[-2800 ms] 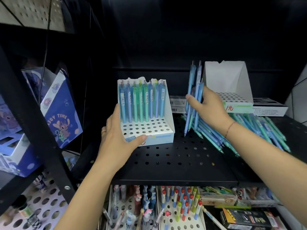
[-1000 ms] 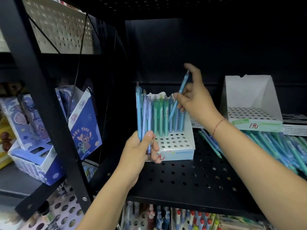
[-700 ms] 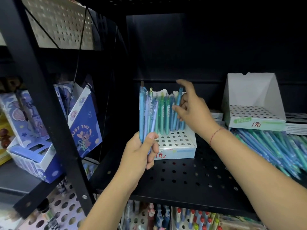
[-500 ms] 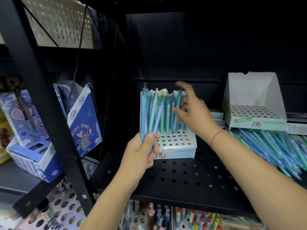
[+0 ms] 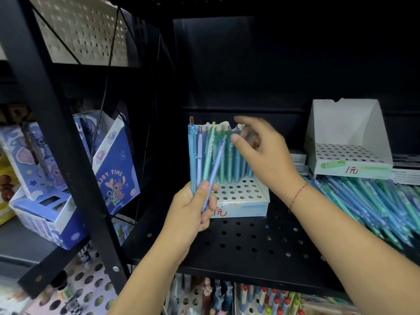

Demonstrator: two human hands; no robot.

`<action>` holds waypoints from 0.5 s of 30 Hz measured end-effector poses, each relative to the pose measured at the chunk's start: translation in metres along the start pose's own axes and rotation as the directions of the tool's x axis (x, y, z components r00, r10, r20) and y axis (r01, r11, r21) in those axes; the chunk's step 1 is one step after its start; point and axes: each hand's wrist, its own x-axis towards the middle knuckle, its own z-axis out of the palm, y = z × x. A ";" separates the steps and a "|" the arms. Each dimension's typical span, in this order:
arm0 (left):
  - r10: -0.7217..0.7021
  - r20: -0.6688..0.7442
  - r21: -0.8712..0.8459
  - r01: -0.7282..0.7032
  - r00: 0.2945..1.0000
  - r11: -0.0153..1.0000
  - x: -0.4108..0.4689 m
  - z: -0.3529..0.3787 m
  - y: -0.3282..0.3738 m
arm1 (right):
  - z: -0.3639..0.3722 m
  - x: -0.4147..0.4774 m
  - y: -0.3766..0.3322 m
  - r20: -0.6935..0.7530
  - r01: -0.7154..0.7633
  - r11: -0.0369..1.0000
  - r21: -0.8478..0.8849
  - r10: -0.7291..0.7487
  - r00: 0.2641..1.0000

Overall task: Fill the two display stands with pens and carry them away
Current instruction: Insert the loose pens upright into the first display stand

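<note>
A white display stand [image 5: 243,198] with a perforated top sits on the black shelf; a row of blue and green pens [image 5: 236,164] stands along its back. My left hand [image 5: 193,210] grips a bunch of blue and green pens [image 5: 202,155] upright in front of the stand's left side. My right hand [image 5: 263,155] hovers over the standing row with fingers spread and blurred, holding nothing. A second white display stand [image 5: 350,155] with no pens in it sits at the back right. Loose blue and green pens [image 5: 372,201] lie heaped in front of it.
The black perforated shelf [image 5: 245,242] has a front edge below my arms. A black upright post [image 5: 59,142] runs diagonally at left, with blue cartoon boxes [image 5: 113,169] behind it. Racks of other pens [image 5: 261,298] fill the shelf underneath.
My right hand has let go of the pen it set into the stand's back row and now has its fingers spread. The bunch in my left hand stays put.
</note>
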 end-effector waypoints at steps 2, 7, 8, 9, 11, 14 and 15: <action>0.000 0.011 0.007 0.000 1.000 1.000 0.000 0.000 0.000 | 0.003 -0.003 -0.007 0.218 -0.202 0.940 0.276 0.143 0.965; 0.009 0.019 0.011 -0.009 1.000 1.000 0.000 0.000 -0.001 | 0.008 -0.007 -0.009 0.487 -0.407 0.806 0.431 0.172 0.856; 0.013 0.016 0.010 -0.013 1.000 1.000 0.000 0.000 -0.001 | 0.006 -0.005 -0.009 0.466 -0.415 0.781 0.466 0.182 0.866; 0.014 0.010 0.009 -0.014 1.000 1.000 0.001 0.000 -0.001 | 0.003 -0.002 -0.009 0.432 -0.413 0.764 0.495 0.196 0.880; 0.015 -0.003 0.011 -0.015 1.000 1.000 0.001 -0.001 -0.002 | -0.006 0.003 -0.009 0.301 -0.359 0.775 0.520 0.227 0.926; 0.021 -0.015 0.030 -0.021 1.000 0.999 0.002 -0.002 -0.003 | -0.025 0.012 -0.003 0.010 -0.244 0.844 0.478 0.272 0.962; 0.022 -0.017 0.036 -0.022 1.000 0.999 0.002 -0.002 -0.003 | -0.031 0.014 0.000 -0.065 -0.218 0.868 0.446 0.274 0.959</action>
